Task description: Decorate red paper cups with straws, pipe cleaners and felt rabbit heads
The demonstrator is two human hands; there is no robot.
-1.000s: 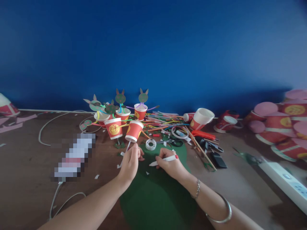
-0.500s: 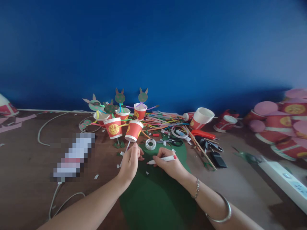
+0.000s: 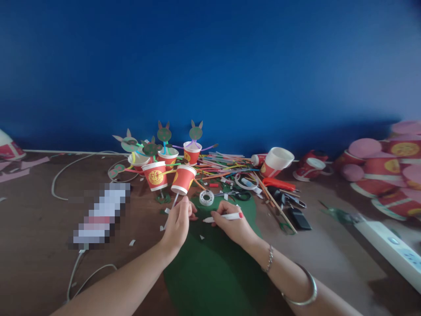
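Observation:
My right hand (image 3: 230,223) is closed around a white marker (image 3: 232,216) with a red end, its tip pointing left toward my other hand. My left hand (image 3: 179,219) is closed, thumb up and fingers curled; whatever it pinches is hidden or too dark to make out. Just above its thumb, a red paper cup (image 3: 183,180) leans to one side, and a thin pale stick (image 3: 176,200) runs from the cup's base down behind that hand. Both hands are over a dark green sheet (image 3: 217,272). A white tape roll (image 3: 206,198) lies just beyond them.
Several cups with rabbit-like heads (image 3: 196,133) stand at the back. Coloured pipe cleaners (image 3: 223,164), scissors (image 3: 241,195), stacked white cups (image 3: 278,160) and an orange cutter (image 3: 281,184) lie behind. A blurred phone (image 3: 101,213) is left; a power strip (image 3: 391,245) is right.
The marker tip has shifted slightly right and up, with my right fingers moving a little. My left hand and the objects around look unchanged.

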